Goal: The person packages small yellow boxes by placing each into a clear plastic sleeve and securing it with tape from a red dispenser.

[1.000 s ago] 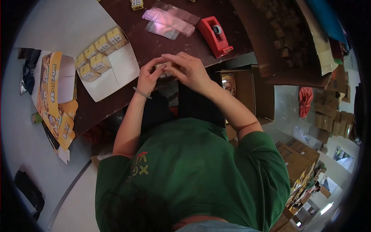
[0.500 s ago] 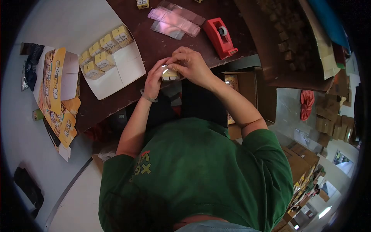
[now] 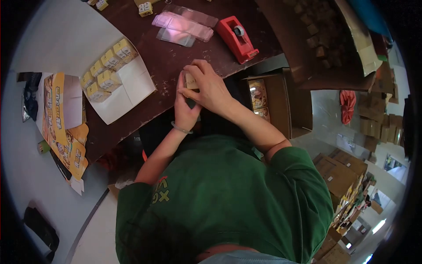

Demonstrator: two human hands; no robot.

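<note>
Between both hands is a small pale-yellow box [image 3: 190, 82], held just over the near edge of the dark red table [image 3: 162, 66]. My left hand [image 3: 186, 109] supports it from the left and below, its fingers partly hidden. My right hand [image 3: 210, 88] closes over the box from the right, thumb on the near end and fingers curled across the far side. Left of the hands, several similar small yellow boxes [image 3: 107, 79] stand in rows on a white card tray [image 3: 132, 99]. Flat clear plastic pieces [image 3: 181, 27] lie beyond the hands, beside a red tape dispenser [image 3: 236, 40].
More small yellow boxes [image 3: 145, 9] sit at the table's far side. An open carton [image 3: 300, 105] with printed boxes [image 3: 258, 94] stands right of my lap. Above it is a large carton [image 3: 369, 57] of small pieces. Printed yellow packaging [image 3: 59, 114] lies at the left.
My right hand has gone from pinching at the box's top to wrapping around it. My left hand has turned and dropped lower under the box. The camera view has shifted slightly.
</note>
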